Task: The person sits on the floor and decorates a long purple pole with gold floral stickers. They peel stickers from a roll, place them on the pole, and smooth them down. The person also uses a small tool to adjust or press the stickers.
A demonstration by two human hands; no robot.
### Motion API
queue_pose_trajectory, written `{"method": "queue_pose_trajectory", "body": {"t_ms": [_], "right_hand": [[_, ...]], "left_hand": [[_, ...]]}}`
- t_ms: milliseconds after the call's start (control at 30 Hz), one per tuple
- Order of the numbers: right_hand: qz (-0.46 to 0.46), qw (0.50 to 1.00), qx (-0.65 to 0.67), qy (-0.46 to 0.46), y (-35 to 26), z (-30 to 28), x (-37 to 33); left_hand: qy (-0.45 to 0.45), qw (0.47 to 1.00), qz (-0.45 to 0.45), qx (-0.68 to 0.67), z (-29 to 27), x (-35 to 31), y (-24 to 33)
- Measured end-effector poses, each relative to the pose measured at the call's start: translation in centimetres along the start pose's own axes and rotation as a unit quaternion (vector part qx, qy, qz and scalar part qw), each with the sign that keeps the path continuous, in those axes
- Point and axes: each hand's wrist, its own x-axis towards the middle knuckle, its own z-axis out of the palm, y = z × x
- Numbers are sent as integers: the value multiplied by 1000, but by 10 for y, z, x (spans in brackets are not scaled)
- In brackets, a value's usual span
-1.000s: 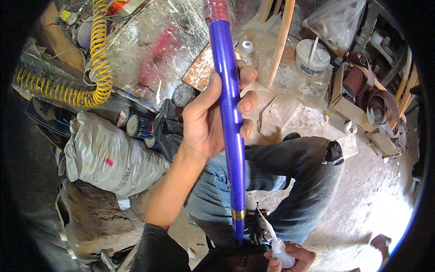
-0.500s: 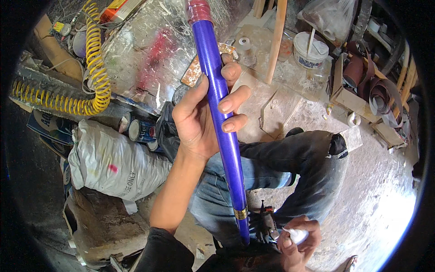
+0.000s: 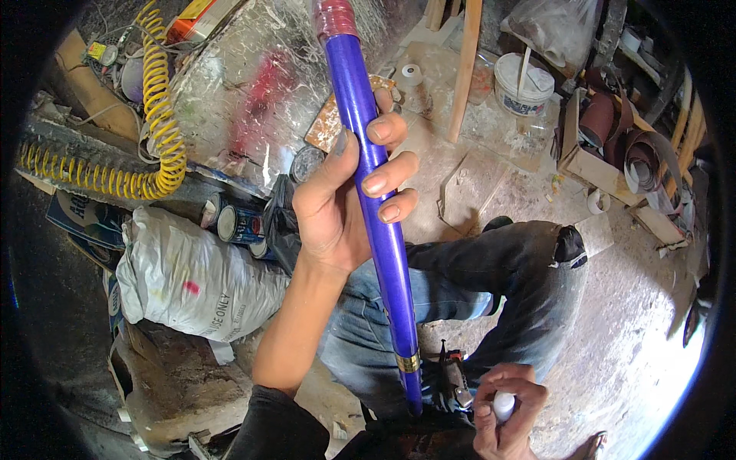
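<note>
— Clamped on what, with the left hand?
— On the purple rod, slanting down in front of the jeans.
— With the right hand?
— Curled around a small white bottle, right of the rod's lower tip.

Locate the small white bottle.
Head view, lower right: the white bottle is in the right hand, to the right of the purple rod in the left hand.

Purple rod is cropped above; white bottle mostly hidden.
</note>
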Motion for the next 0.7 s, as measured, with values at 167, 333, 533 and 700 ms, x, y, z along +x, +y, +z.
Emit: {"method": "queue_pose_trajectory", "body": {"t_ms": [167,333,533,700], "right_hand": [[147,984,95,-31,-2,-11,-4],[221,961,162,-41,-8,-14,-12],[29,999,18,37,-7,-3,-13],[-273,917,-116,266,14,27,-8]], "left_hand": [[118,977,32,173,19,-5,-3],[259,884,63,385,35,-4,-7],[283,864,95,406,46,-8,-10],[222,873,88,424,46,-16,-9]]}}
